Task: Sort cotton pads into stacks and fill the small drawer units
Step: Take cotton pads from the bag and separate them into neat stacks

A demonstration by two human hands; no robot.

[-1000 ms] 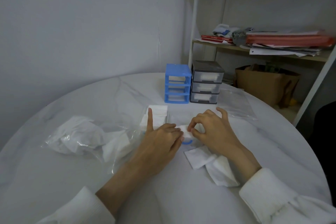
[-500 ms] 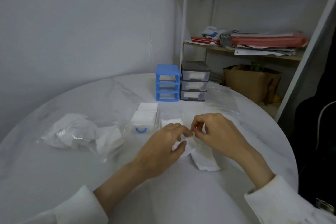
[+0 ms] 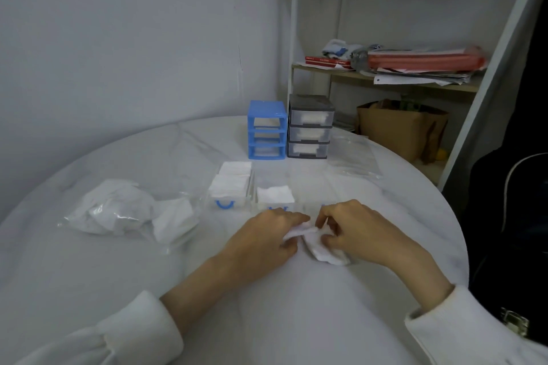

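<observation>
My left hand [image 3: 264,238] and my right hand [image 3: 353,231] both pinch white cotton pads [image 3: 318,247] low over the round white table [image 3: 89,275]. Just beyond my fingers stand two clear pulled-out drawers with blue handles: the left drawer [image 3: 229,191] and the middle drawer [image 3: 274,197], each holding a stack of pads. A third clear drawer [image 3: 314,206] sits to their right, partly behind my hands. At the back stand a blue drawer unit [image 3: 267,133] with open slots and a grey drawer unit [image 3: 310,127] with pads in its drawers.
A crumpled clear plastic bag [image 3: 118,207] with loose pads [image 3: 173,218] lies at the left. Another flat clear bag [image 3: 354,158] lies at the right near the table edge. A shelf [image 3: 385,80] with papers stands behind, and a dark bag [image 3: 510,216] hangs at the right.
The drawer that my hands covered stands uncovered with its pads. My hands have drawn back toward me and now pinch a pad from the loose pile. The camera has tilted and shifted.
</observation>
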